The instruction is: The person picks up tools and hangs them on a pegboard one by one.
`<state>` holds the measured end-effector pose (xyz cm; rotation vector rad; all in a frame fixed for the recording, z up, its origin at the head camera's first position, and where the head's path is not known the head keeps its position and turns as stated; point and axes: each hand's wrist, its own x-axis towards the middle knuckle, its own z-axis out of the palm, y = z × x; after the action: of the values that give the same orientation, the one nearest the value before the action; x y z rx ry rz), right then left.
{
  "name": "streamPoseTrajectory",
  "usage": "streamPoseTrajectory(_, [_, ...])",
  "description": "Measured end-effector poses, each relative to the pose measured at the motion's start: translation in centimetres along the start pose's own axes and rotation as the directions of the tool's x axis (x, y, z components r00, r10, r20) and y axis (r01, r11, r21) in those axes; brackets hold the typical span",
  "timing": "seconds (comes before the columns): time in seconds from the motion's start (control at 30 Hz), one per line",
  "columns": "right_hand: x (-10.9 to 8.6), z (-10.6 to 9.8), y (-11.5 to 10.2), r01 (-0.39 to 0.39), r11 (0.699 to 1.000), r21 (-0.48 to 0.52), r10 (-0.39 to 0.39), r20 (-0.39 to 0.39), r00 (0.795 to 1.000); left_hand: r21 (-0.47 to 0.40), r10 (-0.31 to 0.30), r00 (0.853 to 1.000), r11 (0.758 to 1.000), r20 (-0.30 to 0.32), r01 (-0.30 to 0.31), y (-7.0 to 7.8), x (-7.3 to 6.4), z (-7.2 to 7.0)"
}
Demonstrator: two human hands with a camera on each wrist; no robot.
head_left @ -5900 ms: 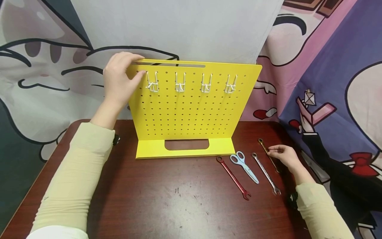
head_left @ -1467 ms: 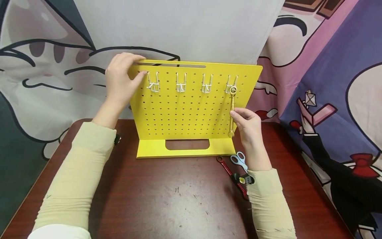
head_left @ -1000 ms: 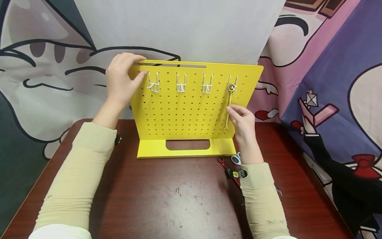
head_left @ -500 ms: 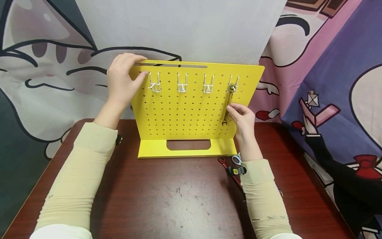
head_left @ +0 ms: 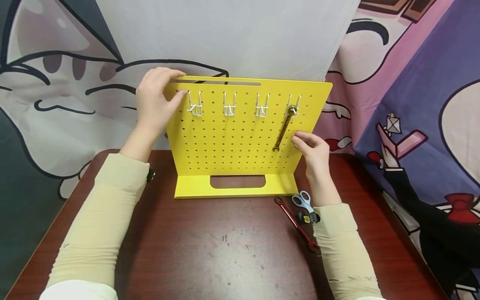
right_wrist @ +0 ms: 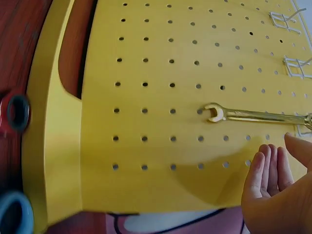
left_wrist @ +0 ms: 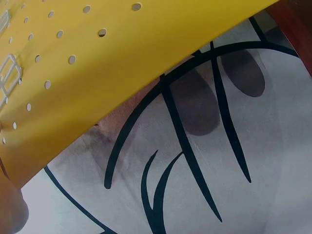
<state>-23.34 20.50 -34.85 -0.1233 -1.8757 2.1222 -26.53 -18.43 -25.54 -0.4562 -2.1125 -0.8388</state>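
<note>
A yellow pegboard [head_left: 240, 133] stands upright on the table, white double hooks in a row near its top. My left hand [head_left: 155, 100] grips its upper left corner, thumb in front and fingers behind; the left wrist view shows the board's edge and a fingertip. From the rightmost hook [head_left: 294, 104] hangs a gold combination wrench [head_left: 283, 130] by its ring end, its open end slanting down to the left. My right hand [head_left: 315, 154] is just right of the wrench, holding nothing. In the right wrist view its fingers [right_wrist: 265, 170] are apart from the wrench [right_wrist: 263, 116].
In front of the board's right foot lie a red combination wrench [head_left: 296, 223] and light blue scissors [head_left: 302, 201], partly covered by the right wrist's camera. The right sleeve [head_left: 343, 241] lies over the table area beside them. A patterned cloth wall [head_left: 262, 37] rises behind the board.
The gold wrench was lifted from the table, brought to the rightmost hook and hung there. My right hand has let go and drawn back right; the wrench has tilted left. My left hand stays put.
</note>
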Motion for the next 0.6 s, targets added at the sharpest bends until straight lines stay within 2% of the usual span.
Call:
streamPoseTrajectory(0.17, [-0.8, -1.8, -0.7, -0.006, 0.995, -0.099, 0.011, 0.053, 0.999, -0.003, -0.006, 1.000, 1.000, -0.003, 0.006, 0.0, 0.0, 0.1])
streamPoseTrajectory(0.4, [-2.6, -4.9, -1.0, -0.010, 0.968, -0.250, 0.042, 0.121, 0.992, 0.002, -0.001, 1.000, 1.000, -0.006, 0.001, 0.1, 0.0, 0.0])
streamPoseTrajectory(0.47, [-3.1, -5.8, -1.0, -0.001, 0.952, -0.306, 0.044, 0.133, 0.990, 0.003, -0.010, 1.000, 1.000, -0.004, 0.010, 0.1, 0.0, 0.0])
streamPoseTrajectory(0.6, [-4.2, -7.7, -0.7, 0.044, 0.893, -0.448, 0.026, 0.149, 0.988, 0.004, -0.021, 1.000, 1.000, 0.002, 0.021, 0.2, 0.0, 0.1])
